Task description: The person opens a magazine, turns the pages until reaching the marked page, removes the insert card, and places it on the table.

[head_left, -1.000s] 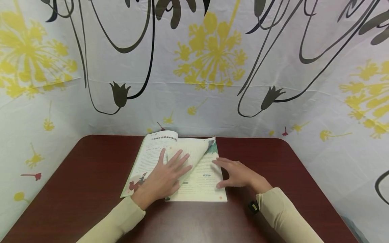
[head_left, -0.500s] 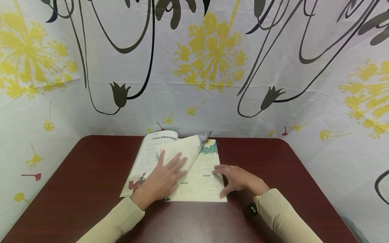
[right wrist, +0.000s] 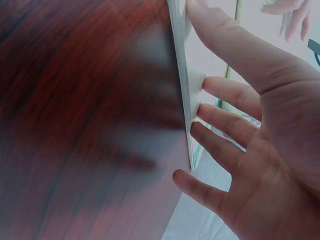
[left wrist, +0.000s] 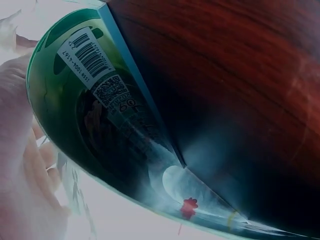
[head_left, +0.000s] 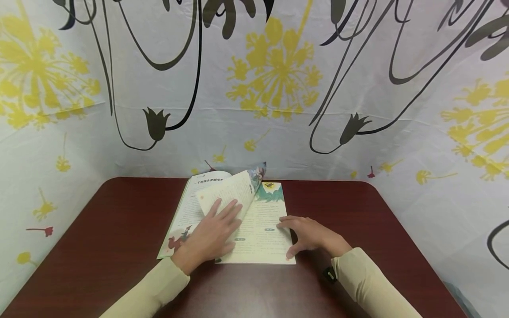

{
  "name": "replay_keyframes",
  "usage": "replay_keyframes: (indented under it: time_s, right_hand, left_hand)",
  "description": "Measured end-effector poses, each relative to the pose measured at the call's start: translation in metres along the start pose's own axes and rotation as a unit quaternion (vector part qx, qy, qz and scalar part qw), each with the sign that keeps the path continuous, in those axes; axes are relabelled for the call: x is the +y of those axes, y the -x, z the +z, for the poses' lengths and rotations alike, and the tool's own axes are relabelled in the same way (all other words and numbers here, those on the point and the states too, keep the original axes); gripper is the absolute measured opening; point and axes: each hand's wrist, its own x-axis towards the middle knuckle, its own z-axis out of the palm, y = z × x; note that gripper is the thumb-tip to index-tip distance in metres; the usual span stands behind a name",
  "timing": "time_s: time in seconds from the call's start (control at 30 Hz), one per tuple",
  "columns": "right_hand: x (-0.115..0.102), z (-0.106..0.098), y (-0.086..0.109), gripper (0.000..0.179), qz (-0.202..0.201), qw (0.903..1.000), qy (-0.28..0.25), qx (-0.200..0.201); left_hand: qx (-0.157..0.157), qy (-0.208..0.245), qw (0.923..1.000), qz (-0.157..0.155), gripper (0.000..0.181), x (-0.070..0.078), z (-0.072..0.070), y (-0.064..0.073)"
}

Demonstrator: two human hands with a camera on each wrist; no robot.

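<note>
An open magazine lies on the dark red-brown table, with a page lifted and folded over toward the left. On that page rests my left hand, fingers straight and slightly spread. My right hand is at the magazine's right edge, its thumb near the lower corner and fingertips touching the printed page. The right wrist view shows these fingers extended and apart along the page edge. In the left wrist view, the green cover curves up from the table and carries a barcode label.
The table extends on both sides of the magazine. Behind it hangs a pale cloth printed with yellow and grey flowers. A dark band sits at the right wrist.
The lifted page has swung further left, uncovering the green picture at the top of the right page. My left hand has slid slightly left; the right thumb has moved toward the lower corner.
</note>
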Motion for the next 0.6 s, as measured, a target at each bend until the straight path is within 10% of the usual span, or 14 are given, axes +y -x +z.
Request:
replay_keyframes:
  time_s: [0.27, 0.6]
  right_hand:
    - [-0.0026, 0.0004, 0.0015, 0.088, 0.006, 0.9999, 0.008, 0.005]
    - [-0.0008, 0.0027, 0.0005, 0.086, 0.005, 0.9999, 0.008, 0.009]
  left_hand:
    - [0.002, -0.017, 0.9998, -0.013, 0.033, 0.0003, -0.003, 0.0006]
    - [-0.069, 0.048, 0.9929, -0.084, 0.035, 0.0006, -0.0074, 0.0048]
